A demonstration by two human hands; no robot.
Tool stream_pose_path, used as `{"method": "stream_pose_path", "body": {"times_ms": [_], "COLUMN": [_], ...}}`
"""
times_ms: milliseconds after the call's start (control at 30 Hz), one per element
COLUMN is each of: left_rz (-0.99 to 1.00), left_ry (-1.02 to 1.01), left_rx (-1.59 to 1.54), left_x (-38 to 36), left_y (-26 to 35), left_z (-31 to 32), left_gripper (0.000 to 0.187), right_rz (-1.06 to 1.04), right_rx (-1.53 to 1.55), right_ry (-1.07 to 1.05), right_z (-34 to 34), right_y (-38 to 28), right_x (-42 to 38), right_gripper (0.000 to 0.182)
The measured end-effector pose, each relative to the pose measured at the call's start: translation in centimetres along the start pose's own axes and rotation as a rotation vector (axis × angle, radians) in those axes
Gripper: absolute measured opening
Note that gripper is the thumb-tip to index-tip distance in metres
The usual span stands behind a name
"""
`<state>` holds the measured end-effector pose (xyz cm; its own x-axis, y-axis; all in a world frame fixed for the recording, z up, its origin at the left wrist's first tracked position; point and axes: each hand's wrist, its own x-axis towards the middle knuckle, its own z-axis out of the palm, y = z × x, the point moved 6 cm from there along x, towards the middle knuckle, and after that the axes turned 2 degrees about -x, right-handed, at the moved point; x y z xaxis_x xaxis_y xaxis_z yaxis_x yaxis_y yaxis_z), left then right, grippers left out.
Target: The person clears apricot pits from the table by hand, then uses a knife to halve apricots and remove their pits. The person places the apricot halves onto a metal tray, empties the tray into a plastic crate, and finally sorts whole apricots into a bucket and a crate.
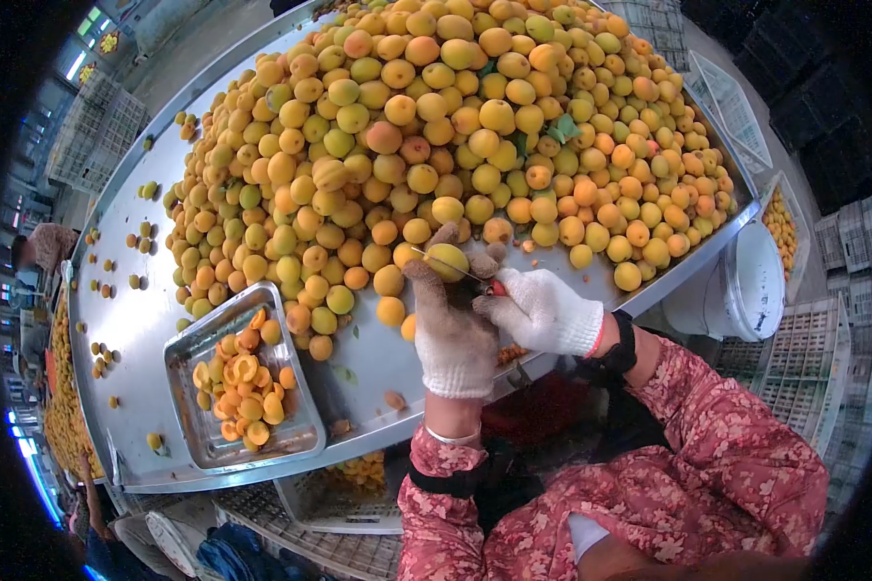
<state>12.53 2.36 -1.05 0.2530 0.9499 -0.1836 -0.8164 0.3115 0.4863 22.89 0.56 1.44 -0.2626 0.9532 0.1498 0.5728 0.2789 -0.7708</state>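
Note:
In a stained white glove, my left hand (449,324) holds a yellow-green apricot (446,262) between thumb and fingers. My right hand (543,310), also gloved, grips a small knife (495,288) with a red handle; its thin blade lies against the apricot. Both hands are close together over the near edge of the metal table (378,382). Beyond them rises a big heap of apricots (397,145). A steel tray (313,433) to the left holds cut apricot halves (247,382).
Loose apricots (102,363) dot the table's left side. At the right are a white bucket (754,281) and plastic crates (794,358). Another crate (339,513) sits below the near edge. Other people (48,247) are at the far left.

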Motion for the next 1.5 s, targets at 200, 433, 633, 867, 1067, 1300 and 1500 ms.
{"method": "stream_pose_path", "body": {"times_ms": [200, 433, 633, 867, 1067, 1300, 1500], "left_rz": [0.105, -0.01, 0.165, 0.114, -0.002, 0.079, 0.004], "left_ry": [0.065, 0.028, 0.043, -0.017, 0.078, 0.054, 0.048], "left_rx": [0.132, -0.04, 0.235, 0.28, -0.062, 0.128, 0.168], "left_x": [0.4, 0.5, -0.3, 0.4, 0.4, 0.1, 0.0], "left_y": [0.9, 0.3, 1.3, 0.5, 0.5, 1.2, 0.3], "left_z": [-0.8, -2.0, -0.4, -3.1, -2.4, -1.5, -1.9], "left_gripper": [0.065, 0.062, 0.059, 0.056, 0.057, 0.055, 0.065], "right_rz": [0.06, 0.002, 0.005, 0.018, 0.075, 0.078, 0.11], "right_rx": [0.022, -0.044, 0.112, 0.024, 0.032, 0.157, 0.182], "right_ry": [-0.07, -0.051, -0.018, -0.01, -0.084, -0.084, -0.065], "right_z": [0.0, 0.9, 0.6, 0.6, 0.6, 0.9, 1.2], "right_y": [-0.6, -0.1, -0.1, 0.4, 0.5, 0.3, 0.3], "right_x": [0.0, -0.2, 0.0, 0.3, 0.1, 0.0, 0.0], "right_gripper": [0.023, 0.025, 0.025, 0.027, 0.026, 0.026, 0.026]}}
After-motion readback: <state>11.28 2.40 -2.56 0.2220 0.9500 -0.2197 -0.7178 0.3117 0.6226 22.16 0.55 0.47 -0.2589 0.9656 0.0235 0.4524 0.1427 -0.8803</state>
